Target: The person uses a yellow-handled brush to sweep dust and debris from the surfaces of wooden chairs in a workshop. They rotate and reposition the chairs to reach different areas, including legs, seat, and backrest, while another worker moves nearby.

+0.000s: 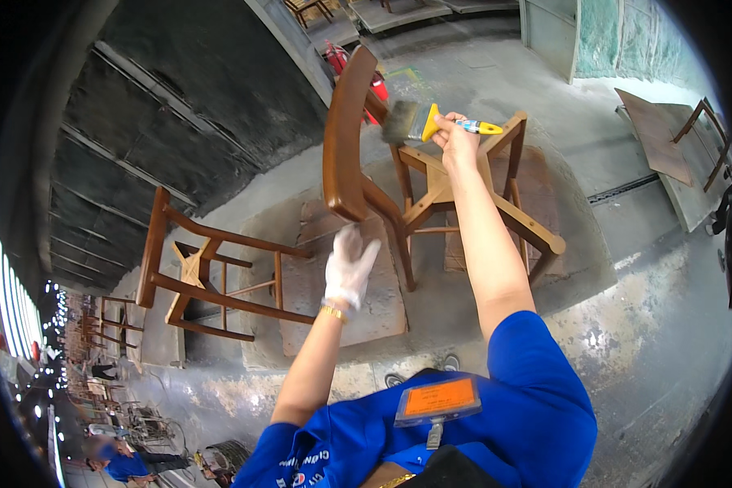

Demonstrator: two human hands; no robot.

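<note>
My right hand (455,145) is closed around a wide paintbrush (415,122) with a yellow handle and dark bristles. The bristles point left, beside a brown wooden chair's curved backrest (344,138). This chair stands tipped, and its pale cross-braced seat frame (437,183) shows under my right forearm. My left hand (350,268) wears a white glove and is slightly blurred. Its fingers reach up to the lower end of the backrest, with the thumb spread apart; whether they touch the wood I cannot tell. Nothing shows in that hand.
A second wooden chair frame (220,272) lies on its side at left. Brown boards (366,317) cover part of the floor. Dark panelled wall (179,98) rises at left, with a red fire extinguisher (378,85) near its end. A tilted board (655,138) is at right; another person (126,464) is far left.
</note>
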